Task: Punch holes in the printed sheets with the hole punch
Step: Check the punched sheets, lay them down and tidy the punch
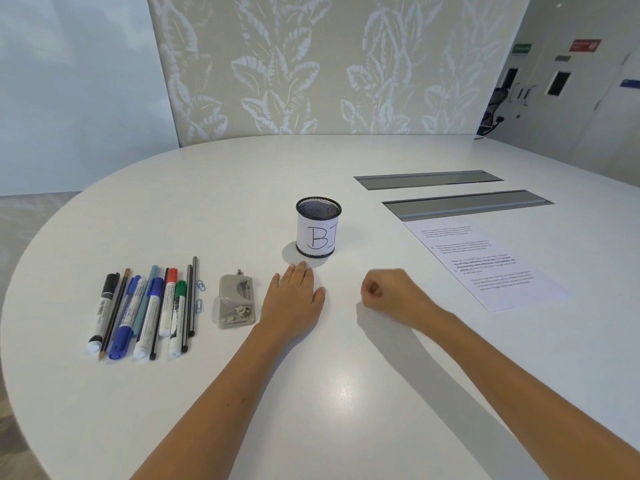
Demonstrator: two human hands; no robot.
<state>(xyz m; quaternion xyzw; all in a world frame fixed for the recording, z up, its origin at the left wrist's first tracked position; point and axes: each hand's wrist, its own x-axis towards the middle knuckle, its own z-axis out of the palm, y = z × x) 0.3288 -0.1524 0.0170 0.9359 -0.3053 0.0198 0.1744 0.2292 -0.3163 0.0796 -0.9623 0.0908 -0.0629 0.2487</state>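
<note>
A grey metal hole punch (236, 304) lies on the white table (332, 393), left of centre. My left hand (294, 301) rests flat on the table just right of the punch, palm down, fingers together, holding nothing. My right hand (389, 296) is curled into a fist on the table, with nothing visible in it. The printed sheets (485, 263) lie flat to the right, beyond my right hand, with several paragraphs of text showing.
A black mesh cup (318, 227) with a paper label marked "BI" stands just beyond my left hand. Several markers, pens and pencils (145, 306) lie in a row at the left with two paper clips (200, 294). Two grey cable hatches (467, 202) sit behind the sheets.
</note>
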